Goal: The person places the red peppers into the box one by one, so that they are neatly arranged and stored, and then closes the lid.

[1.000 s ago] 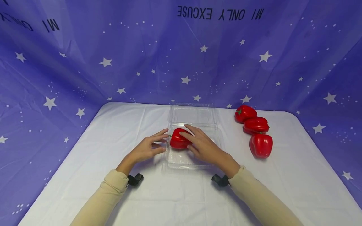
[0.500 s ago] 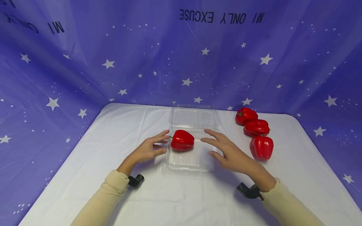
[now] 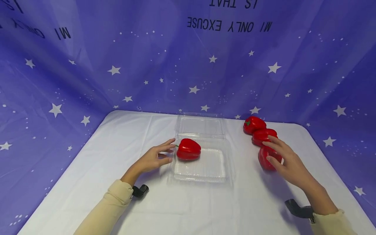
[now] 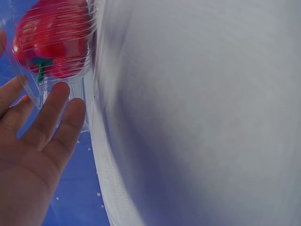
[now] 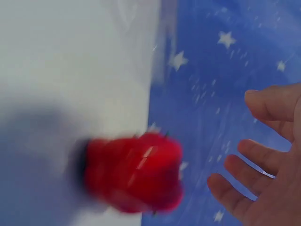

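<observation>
A red bell pepper (image 3: 188, 149) lies on its side in the left part of a clear plastic clamshell box (image 3: 202, 178), its green stem toward my left hand (image 3: 151, 158). That hand stays at the box's left wall with fingers spread; in the left wrist view the fingertips (image 4: 60, 89) are right by the wall, and the pepper (image 4: 54, 37) shows through the ribbed plastic. My right hand (image 3: 290, 164) hovers over the nearest of three red peppers at the right, overlapping that pepper (image 3: 265, 159). In the right wrist view its fingers are spread, apart from a blurred pepper (image 5: 136, 172).
The box's lid (image 3: 201, 126) lies folded back behind its base. Two more red peppers, one in the middle (image 3: 259, 137) and one farthest back (image 3: 254, 125), touch in a row. A purple star-printed curtain (image 3: 164, 58) rises behind the white-covered table (image 3: 176, 209).
My right hand has let go of the pepper in the box and swung right to the peppers at the side. The left hand has barely moved.
</observation>
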Demonstrator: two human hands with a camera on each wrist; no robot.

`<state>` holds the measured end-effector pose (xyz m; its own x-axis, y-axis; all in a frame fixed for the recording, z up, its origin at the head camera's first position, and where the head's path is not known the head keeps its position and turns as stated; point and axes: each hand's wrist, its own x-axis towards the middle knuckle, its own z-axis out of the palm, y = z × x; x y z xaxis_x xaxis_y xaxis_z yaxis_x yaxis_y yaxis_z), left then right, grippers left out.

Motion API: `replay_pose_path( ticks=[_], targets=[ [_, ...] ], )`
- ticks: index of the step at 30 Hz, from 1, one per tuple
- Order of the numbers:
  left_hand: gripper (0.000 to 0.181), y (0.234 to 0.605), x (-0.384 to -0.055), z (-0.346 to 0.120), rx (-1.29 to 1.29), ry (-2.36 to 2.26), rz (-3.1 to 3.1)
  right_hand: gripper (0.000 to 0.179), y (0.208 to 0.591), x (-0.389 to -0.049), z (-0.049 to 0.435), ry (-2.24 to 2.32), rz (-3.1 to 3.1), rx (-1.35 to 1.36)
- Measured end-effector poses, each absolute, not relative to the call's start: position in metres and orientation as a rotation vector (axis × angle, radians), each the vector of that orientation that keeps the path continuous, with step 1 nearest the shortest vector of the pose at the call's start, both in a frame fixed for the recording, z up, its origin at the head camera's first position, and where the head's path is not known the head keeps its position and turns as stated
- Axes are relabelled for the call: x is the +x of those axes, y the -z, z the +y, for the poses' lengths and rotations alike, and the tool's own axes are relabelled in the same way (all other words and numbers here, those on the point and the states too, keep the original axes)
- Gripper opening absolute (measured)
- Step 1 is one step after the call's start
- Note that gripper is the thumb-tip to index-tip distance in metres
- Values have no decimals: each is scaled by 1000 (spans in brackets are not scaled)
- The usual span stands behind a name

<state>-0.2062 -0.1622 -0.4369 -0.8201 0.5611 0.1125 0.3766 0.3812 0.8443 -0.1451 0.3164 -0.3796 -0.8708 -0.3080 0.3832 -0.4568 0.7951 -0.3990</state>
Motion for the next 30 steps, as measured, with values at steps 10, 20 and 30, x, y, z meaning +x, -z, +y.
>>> replay_pose_path(
  ticks=[10,20,30],
  targets=[
    [56,436,-204,-162,840,-1405,2456,63,394,-138,357,-592,-2651,442],
    [56,436,-206,-161,833,-1406,2453,64,398,-143,355,-568,-2675,366],
    [56,434,-205,-161,821,-1423,2441,72,411,-155,340,-446,-2821,273]
  ],
)
